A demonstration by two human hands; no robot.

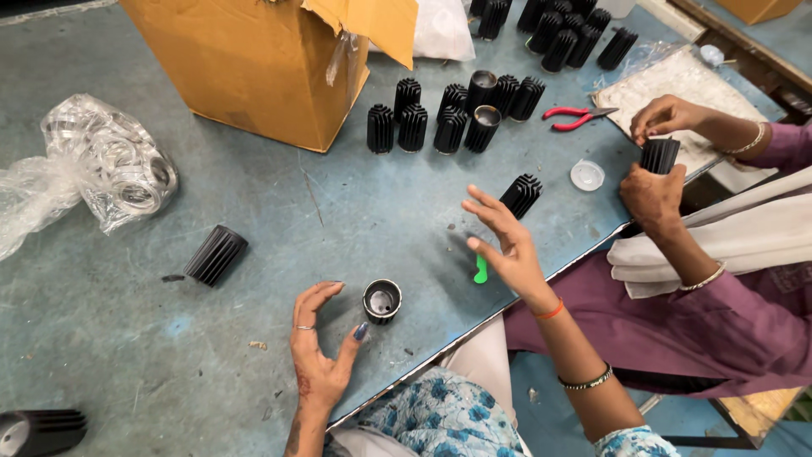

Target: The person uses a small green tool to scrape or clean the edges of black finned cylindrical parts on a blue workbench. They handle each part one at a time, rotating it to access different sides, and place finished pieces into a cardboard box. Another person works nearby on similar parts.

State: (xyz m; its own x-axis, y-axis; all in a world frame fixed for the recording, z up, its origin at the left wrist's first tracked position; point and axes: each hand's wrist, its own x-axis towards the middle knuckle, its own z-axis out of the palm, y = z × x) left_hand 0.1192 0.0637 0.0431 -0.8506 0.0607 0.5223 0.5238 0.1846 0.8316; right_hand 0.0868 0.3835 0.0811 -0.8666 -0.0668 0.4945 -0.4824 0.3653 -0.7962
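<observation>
Finned housing [381, 300] stands upright on scuffed blue-grey table [101, 338] — cardboard box [254, 68] behind.

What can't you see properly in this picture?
- Head view: the cardboard box is cut off by the top edge; its inside is hidden.
- The finned black part at bottom left is cut by the frame edge.
- The green tool is partly hidden behind the right hand.
- The rings in the clear bag blur behind crinkled plastic.

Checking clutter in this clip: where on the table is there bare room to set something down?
Bare table lies between the cardboard box, the plastic bag and the left hand. It is crowded around the upright finned cylinders and the co-worker's hands.
</observation>
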